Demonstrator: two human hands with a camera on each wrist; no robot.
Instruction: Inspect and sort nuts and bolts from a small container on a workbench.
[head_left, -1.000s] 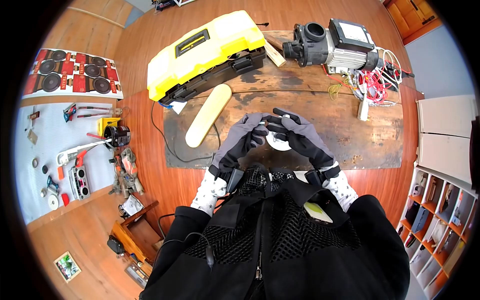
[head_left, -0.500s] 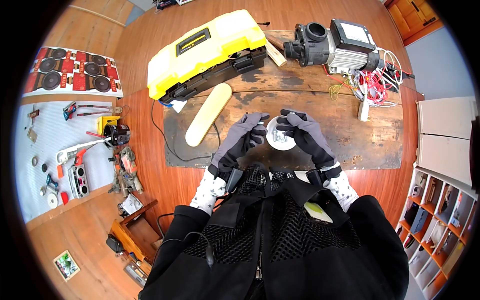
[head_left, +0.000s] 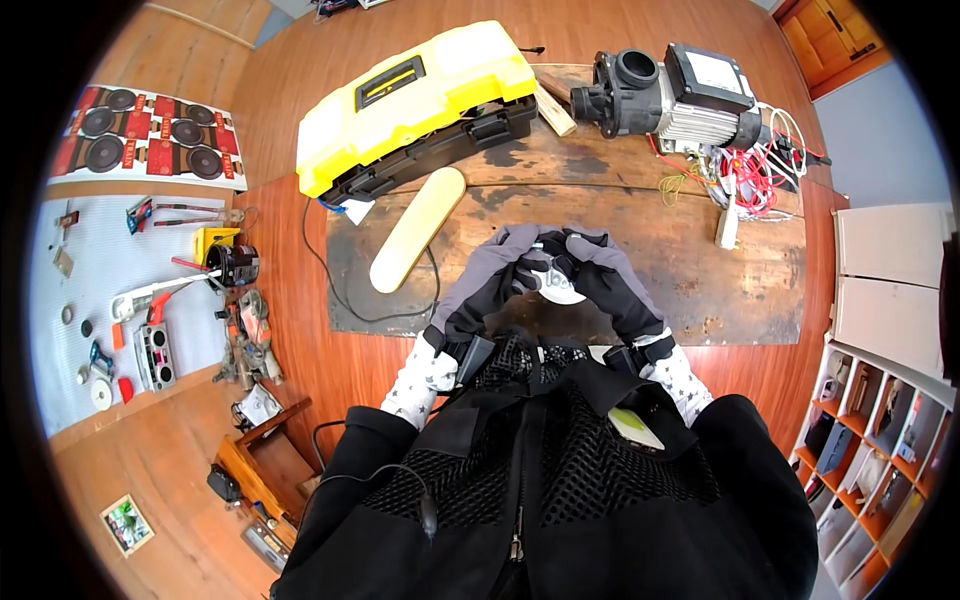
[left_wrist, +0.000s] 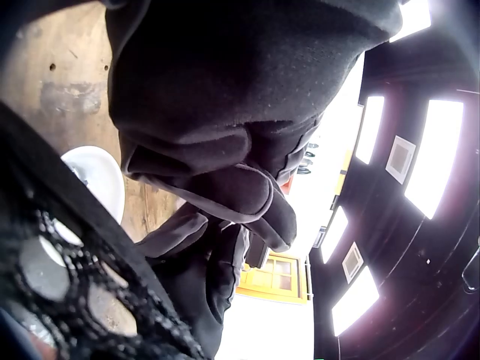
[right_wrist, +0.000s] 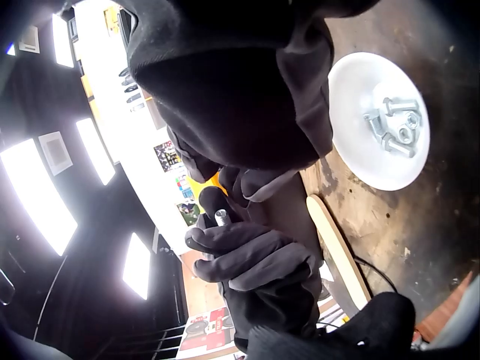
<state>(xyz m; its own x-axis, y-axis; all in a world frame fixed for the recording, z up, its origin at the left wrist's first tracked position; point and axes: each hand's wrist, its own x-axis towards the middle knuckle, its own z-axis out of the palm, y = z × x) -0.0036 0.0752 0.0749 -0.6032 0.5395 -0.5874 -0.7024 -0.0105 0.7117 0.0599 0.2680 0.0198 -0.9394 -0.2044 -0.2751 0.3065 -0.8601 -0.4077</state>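
Observation:
My gloved left hand (head_left: 492, 272) pinches a bolt (right_wrist: 221, 217); its silver threaded end stands out past the thumb and forefinger in the right wrist view. The gloved right hand (head_left: 607, 268) has its fingers curled close against the left fingertips, which hides the small silver metal piece it pinches. Below and between both hands, partly covered in the head view, a white bowl (head_left: 562, 293) rests on the wooden table (head_left: 700, 255). Several bolts and nuts (right_wrist: 401, 135) lie in the bowl.
A pale wooden slat (head_left: 418, 230) lies left of the hands, over a black cable (head_left: 372, 318). A yellow and black toolbox (head_left: 415, 105) stands behind it. At the back right sit a pump with its motor (head_left: 680, 100) and tangled wires (head_left: 750, 180).
Half a second ago the hands stood apart over the bowl, each pinching a small silver piece. Now their fingertips have come together, covering part of the bowl.

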